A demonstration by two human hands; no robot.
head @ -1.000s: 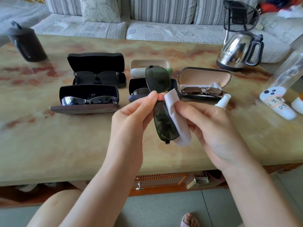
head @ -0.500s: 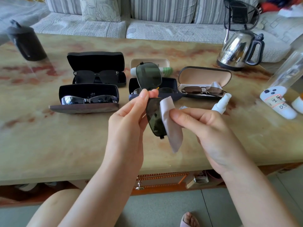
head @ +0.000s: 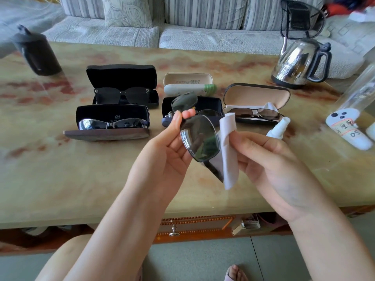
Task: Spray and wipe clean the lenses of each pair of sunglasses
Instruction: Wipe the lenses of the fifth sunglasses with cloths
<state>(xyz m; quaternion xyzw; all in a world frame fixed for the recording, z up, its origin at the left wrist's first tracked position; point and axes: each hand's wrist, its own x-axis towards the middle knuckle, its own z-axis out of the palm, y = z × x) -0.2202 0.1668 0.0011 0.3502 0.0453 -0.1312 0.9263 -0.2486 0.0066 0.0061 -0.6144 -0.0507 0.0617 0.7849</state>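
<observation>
White cloth (head: 229, 153), one piece: pinched between the thumb and fingers of the right hand (head: 269, 159), hanging at the right edge of the nearer lens, its lower part tucked behind the frame. Sunglasses (head: 199, 138), dark lenses, thin metal frame: held above the front of the table (head: 60, 169), gripped at the bridge by thumb and forefinger of the left hand (head: 168, 147), one lens pointing away, the other toward the camera. Change noted: a second ago the cloth was folded over the nearer lens; now it has slid off the face, and the lens is tilted up to the viewer, bare and reflecting the room. Assessment: wiping of this lens is probably finished and under inspection; the farther lens may come next. Spray bottle (head: 278, 128): on the table just behind the right hand, untouched. Four further pairs rest in open cases (head: 97, 112) beyond the hands; whether they are cleaned cannot be told. Kettle (head: 300, 61): far right of the table.
</observation>
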